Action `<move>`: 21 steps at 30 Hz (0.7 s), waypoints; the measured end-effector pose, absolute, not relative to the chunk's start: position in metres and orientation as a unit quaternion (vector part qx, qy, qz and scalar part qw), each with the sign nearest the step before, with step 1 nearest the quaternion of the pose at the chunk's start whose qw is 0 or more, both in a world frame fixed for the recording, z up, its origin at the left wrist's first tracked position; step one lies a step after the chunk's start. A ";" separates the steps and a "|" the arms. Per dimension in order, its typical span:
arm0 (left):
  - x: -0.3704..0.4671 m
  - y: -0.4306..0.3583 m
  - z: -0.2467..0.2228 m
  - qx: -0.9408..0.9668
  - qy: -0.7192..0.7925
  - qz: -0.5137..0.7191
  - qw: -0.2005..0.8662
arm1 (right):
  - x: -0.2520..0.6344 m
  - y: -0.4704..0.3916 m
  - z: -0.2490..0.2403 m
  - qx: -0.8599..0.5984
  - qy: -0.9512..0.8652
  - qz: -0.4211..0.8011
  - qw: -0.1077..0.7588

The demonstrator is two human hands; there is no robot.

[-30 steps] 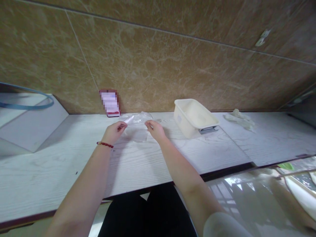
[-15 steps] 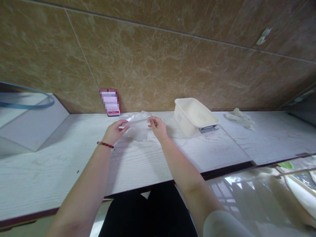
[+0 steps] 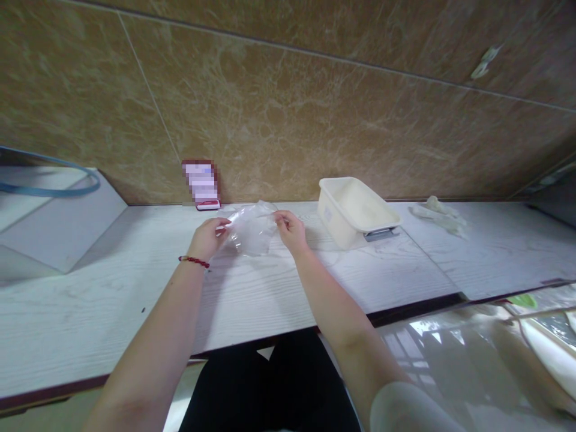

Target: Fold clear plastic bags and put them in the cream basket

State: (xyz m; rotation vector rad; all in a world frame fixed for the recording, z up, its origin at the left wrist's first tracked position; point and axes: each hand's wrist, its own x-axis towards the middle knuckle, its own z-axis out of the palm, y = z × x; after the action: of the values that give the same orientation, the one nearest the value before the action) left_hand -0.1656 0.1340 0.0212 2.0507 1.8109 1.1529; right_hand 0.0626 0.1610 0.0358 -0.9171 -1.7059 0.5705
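A clear plastic bag [image 3: 252, 231] is stretched between my two hands just above the white wood-grain counter [image 3: 256, 300]. My left hand [image 3: 210, 236] pinches its left edge between thumb and fingers; a red beaded bracelet [image 3: 194, 261] circles that wrist. On the other side, my right hand [image 3: 290, 230] grips the bag's upper right edge with closed fingertips. The bag looks crinkled and shiny, and I cannot make out anything inside it. To the right of my right hand stands a cream plastic bin [image 3: 342, 219] with a grey clip on its front.
A phone [image 3: 202, 186] leans against the brown tiled wall [image 3: 270, 120] behind my left hand. At far left sits a white box [image 3: 85, 222] with a blue strap [image 3: 58, 192]. Crumpled whitish gloves or plastic [image 3: 441, 216] lie right of the bin.
The bag has become more crumpled and puffed between my hands. My left thumb and fingers have closed on its edge, and my right hand has shifted slightly right.
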 end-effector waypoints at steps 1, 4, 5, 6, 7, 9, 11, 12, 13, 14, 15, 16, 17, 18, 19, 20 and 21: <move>-0.166 0.134 0.021 0.684 0.612 0.391 0.075 | 0.063 0.160 0.037 -0.386 -0.719 0.231 0.529; -0.166 0.134 0.024 0.670 0.621 0.404 0.042 | 0.063 0.157 0.040 -0.371 -0.735 0.219 0.524; -0.166 0.133 0.026 0.667 0.622 0.409 0.032 | 0.064 0.156 0.040 -0.361 -0.741 0.218 0.523; -0.166 0.133 0.027 0.665 0.623 0.412 0.021 | 0.064 0.156 0.040 -0.351 -0.747 0.218 0.522; -0.167 0.133 0.028 0.666 0.622 0.413 0.007 | 0.064 0.156 0.040 -0.343 -0.753 0.216 0.518; -0.170 0.133 0.028 0.673 0.616 0.410 -0.023 | 0.063 0.155 0.039 -0.338 -0.767 0.212 0.502; -0.173 0.135 0.026 0.689 0.600 0.404 -0.039 | 0.063 0.156 0.038 -0.340 -0.781 0.205 0.482; -0.175 0.136 0.024 0.703 0.589 0.398 -0.036 | 0.063 0.156 0.037 -0.341 -0.786 0.202 0.475; -0.176 0.137 0.022 0.717 0.578 0.389 -0.029 | 0.063 0.156 0.036 -0.342 -0.789 0.198 0.471; -0.177 0.138 0.020 0.730 0.570 0.378 -0.020 | 0.063 0.156 0.036 -0.343 -0.790 0.193 0.470; -0.178 0.139 0.018 0.741 0.565 0.363 -0.010 | 0.063 0.157 0.036 -0.343 -0.790 0.188 0.471; -0.177 0.140 0.016 0.750 0.562 0.349 0.000 | 0.063 0.157 0.035 -0.342 -0.790 0.184 0.474; -0.177 0.140 0.015 0.758 0.560 0.336 0.008 | 0.063 0.158 0.035 -0.341 -0.791 0.180 0.476; -0.175 0.140 0.015 0.764 0.556 0.327 0.016 | 0.063 0.159 0.035 -0.341 -0.790 0.177 0.478; -0.173 0.139 0.015 0.771 0.551 0.318 0.026 | 0.063 0.159 0.035 -0.344 -0.789 0.176 0.477; -0.172 0.138 0.016 0.777 0.546 0.312 0.041 | 0.063 0.160 0.034 -0.351 -0.788 0.176 0.475; -0.170 0.137 0.018 0.780 0.542 0.307 0.059 | 0.063 0.160 0.034 -0.360 -0.785 0.177 0.472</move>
State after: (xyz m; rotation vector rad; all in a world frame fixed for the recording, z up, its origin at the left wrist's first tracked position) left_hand -0.1699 0.1370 0.0175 2.3620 1.6421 0.9297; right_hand 0.0627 0.1604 0.0342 -0.8812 -1.9219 0.4327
